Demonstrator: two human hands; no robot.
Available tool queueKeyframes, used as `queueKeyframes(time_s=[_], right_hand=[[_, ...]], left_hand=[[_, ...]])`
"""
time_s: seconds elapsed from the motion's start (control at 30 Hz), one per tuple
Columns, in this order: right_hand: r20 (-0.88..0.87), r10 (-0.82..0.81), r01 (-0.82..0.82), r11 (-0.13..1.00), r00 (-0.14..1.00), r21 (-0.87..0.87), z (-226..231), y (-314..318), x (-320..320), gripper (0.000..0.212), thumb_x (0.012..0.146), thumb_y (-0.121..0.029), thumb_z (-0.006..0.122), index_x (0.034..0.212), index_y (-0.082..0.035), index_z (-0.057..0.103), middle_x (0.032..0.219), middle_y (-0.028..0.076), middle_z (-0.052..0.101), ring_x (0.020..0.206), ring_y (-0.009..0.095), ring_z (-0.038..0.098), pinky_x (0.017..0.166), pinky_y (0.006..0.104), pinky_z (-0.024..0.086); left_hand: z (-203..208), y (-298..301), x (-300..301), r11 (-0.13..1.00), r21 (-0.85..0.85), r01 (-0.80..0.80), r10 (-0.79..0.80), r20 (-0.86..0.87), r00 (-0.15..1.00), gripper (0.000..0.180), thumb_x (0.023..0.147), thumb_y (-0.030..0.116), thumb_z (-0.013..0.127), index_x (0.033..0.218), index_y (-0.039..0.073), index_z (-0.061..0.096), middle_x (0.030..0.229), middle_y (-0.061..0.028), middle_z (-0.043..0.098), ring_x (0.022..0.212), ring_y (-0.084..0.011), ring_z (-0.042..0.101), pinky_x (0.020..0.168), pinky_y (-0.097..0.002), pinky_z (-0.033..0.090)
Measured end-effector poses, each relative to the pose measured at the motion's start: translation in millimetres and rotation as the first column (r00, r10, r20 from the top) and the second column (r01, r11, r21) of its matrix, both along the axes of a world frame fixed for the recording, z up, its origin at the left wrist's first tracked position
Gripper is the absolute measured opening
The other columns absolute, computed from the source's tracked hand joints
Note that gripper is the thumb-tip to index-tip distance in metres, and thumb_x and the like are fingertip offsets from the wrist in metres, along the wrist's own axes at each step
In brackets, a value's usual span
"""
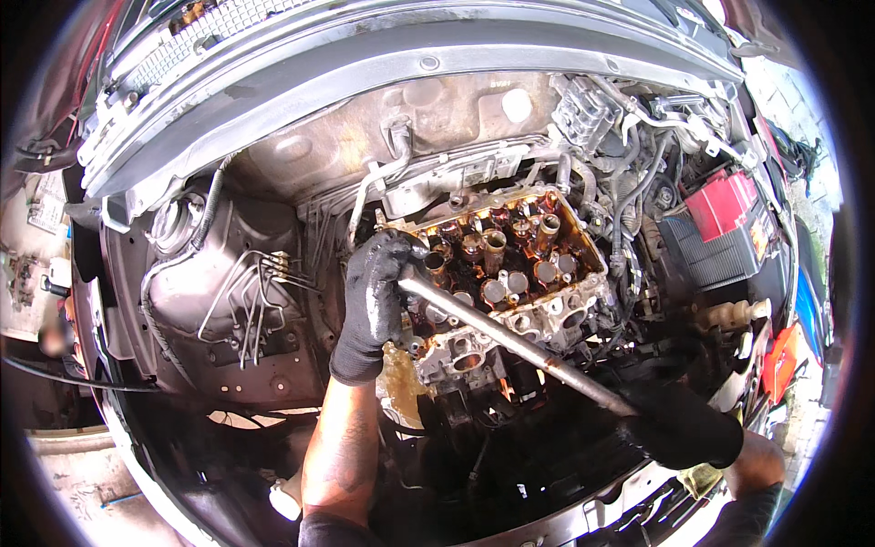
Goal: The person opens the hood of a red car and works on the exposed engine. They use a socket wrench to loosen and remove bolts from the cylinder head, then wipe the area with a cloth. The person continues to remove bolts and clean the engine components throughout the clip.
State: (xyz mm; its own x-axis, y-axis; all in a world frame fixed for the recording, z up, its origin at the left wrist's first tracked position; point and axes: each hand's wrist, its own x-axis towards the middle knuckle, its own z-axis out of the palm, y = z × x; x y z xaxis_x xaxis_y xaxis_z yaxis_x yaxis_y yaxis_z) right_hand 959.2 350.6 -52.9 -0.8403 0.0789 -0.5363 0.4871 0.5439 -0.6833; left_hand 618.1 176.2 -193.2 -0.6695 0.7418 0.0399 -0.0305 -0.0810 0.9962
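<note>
Bar, long, round, grey metal [519, 342], slanting from the open, oil-stained metal cylinder head's [437, 354] left edge down across its near edge. Left hand in black glove [375, 283] curled around the upper end, fingers partly hidden; right hand in black glove [684, 427] wrapped around the lower, in shadow. Likely mishap: upper end slipping under uneven pull, perhaps from oil, and knocking round silver caps [494, 292] or upright brown tubes [494, 248]. In the way: black hoses [629, 173] past the right edge, red-and-grey battery [720, 241] farther right, thin bent metal pipes [266, 264] leftward.
</note>
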Motion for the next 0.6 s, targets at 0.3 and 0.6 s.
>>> queueKeyframes(time_s=[0.3,0.6], right_hand=[[0.02,0.133,-0.134,0.964,0.991,0.229,-1,30,5,0.053,0.087,-0.018,0.069,0.137,-0.004,0.058,0.121,0.019,0.065,0.108,0.039,0.063,0.096,0.0493,0.042],[0.023,0.128,-0.129,0.988,0.992,0.087,1,33,3,0.048,0.087,-0.019,0.075,0.13,-0.001,0.063,0.096,0.016,0.069,0.082,0.035,0.066,0.078,0.0413,0.051]], left_hand=[[-29,-4,-1,1.0,0.006,0.005,-0.001,-0.549,0.836,0.032,0.066,0.006,0.073,0.095,-0.001,0.062,0.085,-0.0148,0.064,0.073,-0.0334,0.065,0.065,-0.0395,0.052],[-14,-16,16,0.996,-0.072,0.052,-0.07,-0.291,0.954,0.038,0.102,0.032,0.054,0.102,-0.004,0.066,0.089,-0.0106,0.06,0.078,-0.0189,0.06,0.067,-0.0316,0.048]])
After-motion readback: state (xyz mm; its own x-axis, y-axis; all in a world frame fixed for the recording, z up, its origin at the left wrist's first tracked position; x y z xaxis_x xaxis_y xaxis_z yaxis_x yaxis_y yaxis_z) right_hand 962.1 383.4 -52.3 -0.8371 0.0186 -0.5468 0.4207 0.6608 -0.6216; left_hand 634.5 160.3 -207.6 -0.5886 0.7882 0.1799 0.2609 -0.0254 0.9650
